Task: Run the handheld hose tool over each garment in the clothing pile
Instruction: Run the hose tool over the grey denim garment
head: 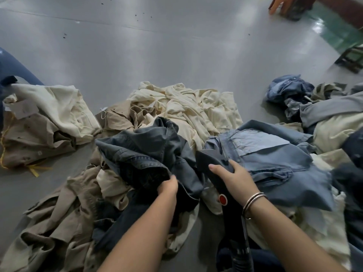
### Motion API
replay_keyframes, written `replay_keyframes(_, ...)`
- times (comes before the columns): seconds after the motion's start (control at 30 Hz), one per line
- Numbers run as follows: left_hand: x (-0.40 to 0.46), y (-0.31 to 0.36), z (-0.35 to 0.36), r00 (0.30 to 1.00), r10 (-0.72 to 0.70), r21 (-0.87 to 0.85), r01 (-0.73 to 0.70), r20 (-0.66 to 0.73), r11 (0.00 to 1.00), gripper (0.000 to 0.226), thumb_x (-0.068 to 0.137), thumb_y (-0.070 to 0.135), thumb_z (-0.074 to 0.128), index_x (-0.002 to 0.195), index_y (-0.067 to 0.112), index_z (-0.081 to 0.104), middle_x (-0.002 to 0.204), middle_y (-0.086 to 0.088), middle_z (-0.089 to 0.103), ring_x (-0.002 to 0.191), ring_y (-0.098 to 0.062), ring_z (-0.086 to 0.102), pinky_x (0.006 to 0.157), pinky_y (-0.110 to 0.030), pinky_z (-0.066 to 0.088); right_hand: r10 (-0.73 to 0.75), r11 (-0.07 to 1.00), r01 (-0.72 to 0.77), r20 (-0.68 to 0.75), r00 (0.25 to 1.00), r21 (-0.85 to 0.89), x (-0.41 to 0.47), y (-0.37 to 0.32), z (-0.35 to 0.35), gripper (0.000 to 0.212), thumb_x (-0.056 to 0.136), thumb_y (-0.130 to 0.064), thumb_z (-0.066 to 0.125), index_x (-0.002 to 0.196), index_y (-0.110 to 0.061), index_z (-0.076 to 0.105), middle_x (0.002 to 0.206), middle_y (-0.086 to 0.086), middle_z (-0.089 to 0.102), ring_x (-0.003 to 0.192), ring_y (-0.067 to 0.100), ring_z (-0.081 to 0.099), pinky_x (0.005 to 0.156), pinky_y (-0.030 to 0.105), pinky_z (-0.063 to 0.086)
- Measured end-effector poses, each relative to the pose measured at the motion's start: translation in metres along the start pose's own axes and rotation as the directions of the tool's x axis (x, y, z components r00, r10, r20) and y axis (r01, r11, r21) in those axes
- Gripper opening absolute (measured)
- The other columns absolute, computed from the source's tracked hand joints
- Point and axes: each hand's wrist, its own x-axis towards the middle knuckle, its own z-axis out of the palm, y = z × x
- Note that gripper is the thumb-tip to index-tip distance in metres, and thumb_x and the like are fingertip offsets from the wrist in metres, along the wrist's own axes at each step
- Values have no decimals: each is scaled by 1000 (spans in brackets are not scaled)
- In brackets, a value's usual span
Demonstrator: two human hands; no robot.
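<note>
Far left, a dark blue form (pixel 11 69) is cut off by the frame edge; what it is cannot be told. Beside it, a cream and tan heap (pixel 45 122) lies on the grey floor (pixel 157 55), with a paper tag and yellow cord. In the foreground, crumpled tan garments (pixel 59 222) run out of the lower edge.

Centre: the left hand (pixel 168 186) grips a fold of a dark grey denim garment (pixel 145 148); its fingers are curled into the cloth and mostly hidden. Behind lies a cream pile (pixel 186 107).

The right hand (pixel 232 180), bangles at the wrist, holds the handheld hose tool (pixel 211 167), fingers wrapped over its dark body, thumb on the near side. The tool's head lies between the dark denim and a light blue denim garment (pixel 275 154); its working face is hidden. A red button shows below the hand. The hose (pixel 240 260) leaves the bottom edge.

Right, mixed blue, grey and cream clothing (pixel 314 108) is blurred and cut off. Top right, brown furniture legs (pixel 284 6) are partly visible.
</note>
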Motion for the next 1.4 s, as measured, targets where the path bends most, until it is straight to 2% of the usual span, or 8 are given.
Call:
replay_keyframes(0.13,-5,-16,-28,1000,3,-196,-7,-23,981,32,97,8,38,121,-2,57,119,-18,61,109,-30,59,76,-30,49,-27,998,25,35,999,57,4,-11,-3,22,81,-33,72,98,-19,66,89,-2,70,86,18,64,78,30,50)
replay_keyframes(0.23,-42,-31,-52,974,141,-803,59,176,593,24,90,3,36,89,1,60,78,-16,67,79,-30,61,76,-40,50,-69,996,65,86,994,54,5,-15,-4,11,81,-29,72,88,-23,65,81,-7,69,78,11,65,74,25,50)
replay_keyframes(0.3,-59,-39,-71,936,263,-924,128,233,361,25,87,6,37,93,4,61,83,-15,72,85,-31,66,79,-48,49,-99,995,97,177,979,18,-2,-13,2,12,82,-27,73,80,-29,61,72,-18,66,66,-7,62,64,9,46)
replay_keyframes(0.4,-80,-40,-97,865,400,-938,195,303,287,40,76,13,43,110,2,61,110,-22,68,106,-40,63,84,-62,45,-91,983,136,322,942,-120,-19,-7,18,13,80,-33,73,85,-29,62,81,-17,67,75,-8,62,72,11,48)
replay_keyframes(0.83,-107,-64,-73,733,373,-773,322,568,546,34,79,9,42,76,1,75,77,-20,69,69,-31,68,78,-45,48,-218,941,306,427,878,-148,-37,-39,75,26,77,-47,72,87,-26,60,81,-13,65,80,2,61,68,18,44)
replay_keyframes(1.07,-75,-3,-87,960,188,-514,-56,208,856,33,100,25,43,125,9,55,128,-8,57,126,-25,48,100,-39,34,-25,993,-25,406,913,117,-11,-33,38,54,72,2,77,109,-18,43,102,9,63,77,12,66,71,30,58)
replay_keyframes(1.23,-71,44,-116,839,533,-286,-487,110,825,16,94,14,54,78,11,58,90,-12,65,96,-28,60,90,-38,46,-224,974,221,350,910,47,-7,-27,25,66,75,8,70,127,-18,39,106,1,62,85,6,66,78,24,54)
replay_keyframes(1.4,-55,76,-132,708,702,209,-676,-81,706,22,95,18,51,98,0,64,115,-19,63,111,-32,55,91,-32,37,-318,945,325,294,901,26,-6,-25,22,65,84,-7,70,134,-33,37,124,-11,54,110,0,55,88,1,37)
